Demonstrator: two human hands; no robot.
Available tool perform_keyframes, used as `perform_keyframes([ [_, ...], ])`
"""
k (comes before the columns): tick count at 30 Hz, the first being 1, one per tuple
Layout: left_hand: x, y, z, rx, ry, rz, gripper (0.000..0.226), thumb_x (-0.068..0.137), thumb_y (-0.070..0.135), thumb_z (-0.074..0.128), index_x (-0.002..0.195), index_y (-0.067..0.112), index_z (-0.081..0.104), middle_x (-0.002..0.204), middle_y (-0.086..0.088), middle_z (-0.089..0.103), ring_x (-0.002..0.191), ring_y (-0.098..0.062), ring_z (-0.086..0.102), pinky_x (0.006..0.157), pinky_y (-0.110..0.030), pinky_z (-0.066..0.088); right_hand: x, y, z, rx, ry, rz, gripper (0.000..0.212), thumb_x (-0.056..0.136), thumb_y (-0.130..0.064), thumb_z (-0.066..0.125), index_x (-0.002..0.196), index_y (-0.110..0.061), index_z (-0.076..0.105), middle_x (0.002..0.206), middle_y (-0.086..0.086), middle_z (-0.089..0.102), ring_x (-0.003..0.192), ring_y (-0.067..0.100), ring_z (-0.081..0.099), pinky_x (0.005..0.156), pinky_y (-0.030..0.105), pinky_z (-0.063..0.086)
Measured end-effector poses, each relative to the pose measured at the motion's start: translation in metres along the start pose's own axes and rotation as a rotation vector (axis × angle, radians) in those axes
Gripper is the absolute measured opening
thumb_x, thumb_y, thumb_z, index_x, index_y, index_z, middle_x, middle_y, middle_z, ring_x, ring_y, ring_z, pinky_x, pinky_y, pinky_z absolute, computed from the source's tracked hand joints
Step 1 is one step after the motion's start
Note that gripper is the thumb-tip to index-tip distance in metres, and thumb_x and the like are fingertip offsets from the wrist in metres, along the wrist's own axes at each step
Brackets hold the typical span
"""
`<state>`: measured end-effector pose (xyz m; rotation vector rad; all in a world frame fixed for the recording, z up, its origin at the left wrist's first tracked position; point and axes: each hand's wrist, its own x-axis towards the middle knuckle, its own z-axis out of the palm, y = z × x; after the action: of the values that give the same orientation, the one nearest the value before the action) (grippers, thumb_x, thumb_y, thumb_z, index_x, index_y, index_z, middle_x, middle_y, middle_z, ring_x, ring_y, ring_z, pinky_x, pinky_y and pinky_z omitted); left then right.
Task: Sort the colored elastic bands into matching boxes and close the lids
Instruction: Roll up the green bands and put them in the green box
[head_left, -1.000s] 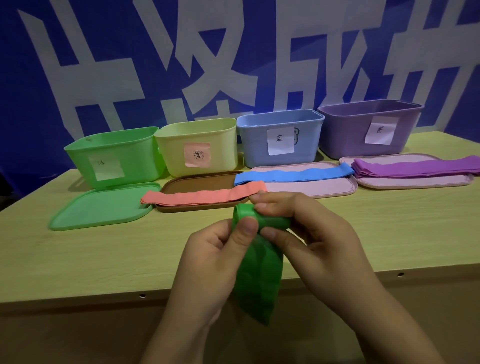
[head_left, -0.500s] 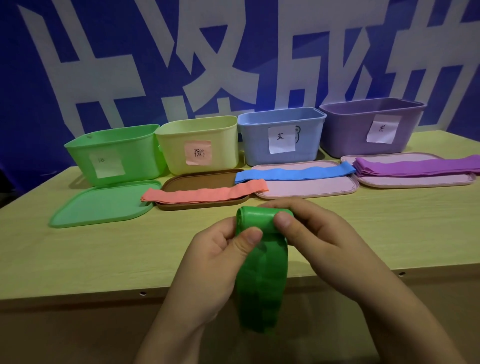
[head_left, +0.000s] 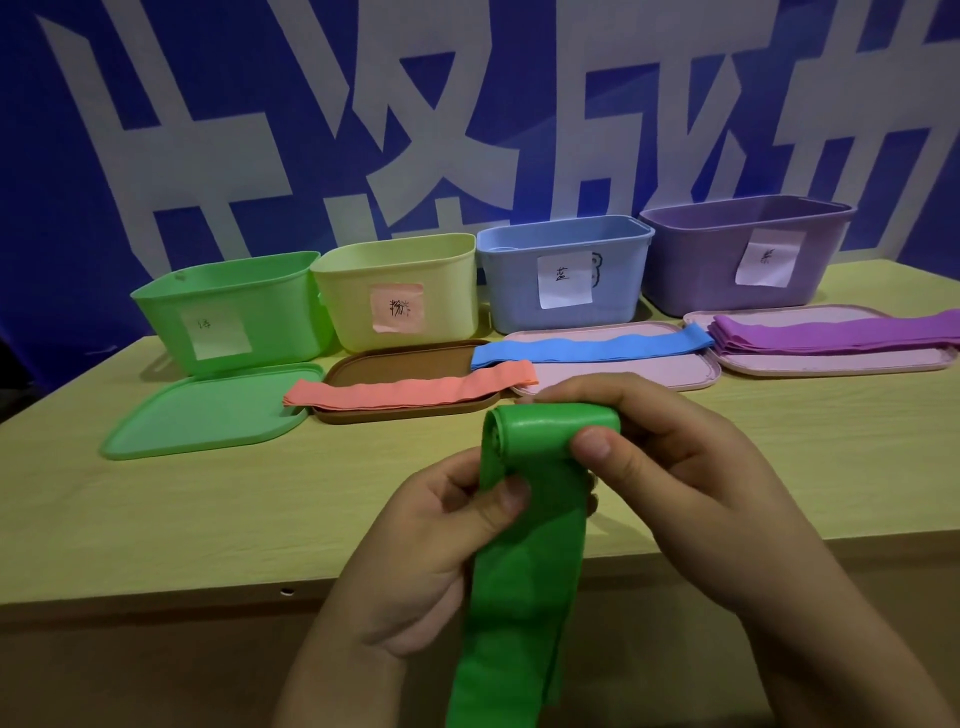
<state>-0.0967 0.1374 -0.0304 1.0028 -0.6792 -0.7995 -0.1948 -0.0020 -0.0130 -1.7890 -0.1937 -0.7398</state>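
On the wooden surface (head_left: 156, 519) four open boxes stand in a row, the green box (head_left: 228, 312), yellow box (head_left: 400, 296), blue box (head_left: 561, 275) and purple box (head_left: 743, 254), each with its lid lying flat in front. The pink band (head_left: 410, 389), blue band (head_left: 592, 348) and purple bands (head_left: 831, 332) lie on the lids, so sorting looks barely begun. The left hand (head_left: 431, 545) and right hand (head_left: 670, 467) each pinch the green band (head_left: 524, 545) in a tight grip, its top rolled up above the surface's near edge.
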Motion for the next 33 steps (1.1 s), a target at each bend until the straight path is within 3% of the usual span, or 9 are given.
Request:
perform_keyframes([
  [1,-0.001,0.001,0.005,0.015,0.022,-0.008,0.030,0.051,0.022,0.077,0.080,0.018,0.078,0.086,-0.009,0.075,0.079,-0.022,0.073,0.063,-0.027,0.056,0.000,0.000,0.001,0.008,0.018,-0.003,0.023,0.082,-0.034,0.054,0.102,-0.028,0.065,0.101,-0.009,0.067,0.082,0.006,0.063,0.059,0.021,0.053],
  [2,-0.001,0.000,0.008,0.035,0.035,-0.002,0.014,0.065,0.013,0.076,0.078,0.019,0.078,0.084,-0.008,0.075,0.077,-0.022,0.073,0.062,-0.027,0.056,0.000,0.001,0.002,0.015,0.037,-0.006,0.023,0.082,-0.033,0.055,0.102,-0.028,0.065,0.099,-0.010,0.067,0.080,0.004,0.063,0.057,0.018,0.051],
  [4,-0.001,-0.001,0.015,0.128,0.104,0.046,0.015,0.074,0.012,0.068,0.075,0.023,0.078,0.081,-0.005,0.075,0.076,-0.017,0.072,0.063,-0.026,0.056,-0.001,0.003,0.004,-0.001,0.082,-0.026,0.023,0.081,-0.033,0.055,0.101,-0.028,0.067,0.097,-0.014,0.067,0.083,0.001,0.063,0.061,0.013,0.049],
  [7,-0.001,-0.004,0.020,0.275,0.205,0.109,0.014,0.066,0.032,0.074,0.079,0.031,0.077,0.084,-0.002,0.075,0.082,-0.017,0.071,0.069,-0.031,0.055,-0.002,0.004,0.008,-0.041,0.153,-0.063,0.023,0.081,-0.031,0.055,0.102,-0.030,0.063,0.099,-0.020,0.067,0.093,-0.003,0.062,0.071,0.007,0.046],
  [10,-0.003,-0.006,0.021,0.326,0.215,0.145,0.020,0.065,0.035,0.072,0.084,0.031,0.076,0.086,-0.004,0.075,0.084,-0.020,0.071,0.071,-0.036,0.055,-0.003,0.005,0.011,-0.094,0.196,-0.107,0.022,0.082,-0.030,0.054,0.103,-0.032,0.062,0.104,-0.018,0.066,0.097,-0.001,0.062,0.074,0.008,0.047],
  [15,-0.006,0.002,0.018,0.329,0.208,0.184,0.008,0.072,0.022,0.076,0.080,0.023,0.077,0.080,-0.009,0.075,0.074,-0.022,0.072,0.061,-0.030,0.057,0.000,0.012,0.017,-0.192,0.222,-0.157,0.025,0.086,-0.029,0.054,0.109,-0.029,0.064,0.106,-0.016,0.066,0.099,0.003,0.062,0.078,0.012,0.049],
  [21,-0.007,0.007,0.012,0.311,0.202,0.224,0.017,0.067,0.017,0.067,0.078,0.023,0.078,0.078,-0.007,0.075,0.073,-0.018,0.072,0.058,-0.026,0.056,0.001,0.015,0.023,-0.243,0.172,-0.231,0.030,0.088,-0.025,0.054,0.117,-0.026,0.057,0.113,-0.015,0.064,0.110,0.004,0.058,0.090,0.016,0.045],
  [29,-0.007,0.004,0.008,0.277,0.135,0.207,0.044,0.053,0.050,0.080,0.087,0.022,0.076,0.082,-0.007,0.074,0.076,-0.018,0.070,0.060,-0.026,0.055,-0.002,0.021,0.021,-0.218,0.134,-0.228,0.032,0.086,-0.024,0.056,0.118,-0.026,0.057,0.120,-0.013,0.061,0.117,0.007,0.056,0.097,0.024,0.045],
  [33,-0.006,0.001,0.010,0.286,0.259,0.189,0.054,0.043,0.065,0.079,0.079,0.025,0.076,0.082,-0.008,0.075,0.076,-0.023,0.073,0.057,-0.030,0.056,0.000,0.024,0.020,-0.198,0.061,-0.191,0.029,0.085,-0.025,0.058,0.114,-0.028,0.057,0.119,-0.013,0.062,0.118,0.008,0.055,0.098,0.029,0.046],
])
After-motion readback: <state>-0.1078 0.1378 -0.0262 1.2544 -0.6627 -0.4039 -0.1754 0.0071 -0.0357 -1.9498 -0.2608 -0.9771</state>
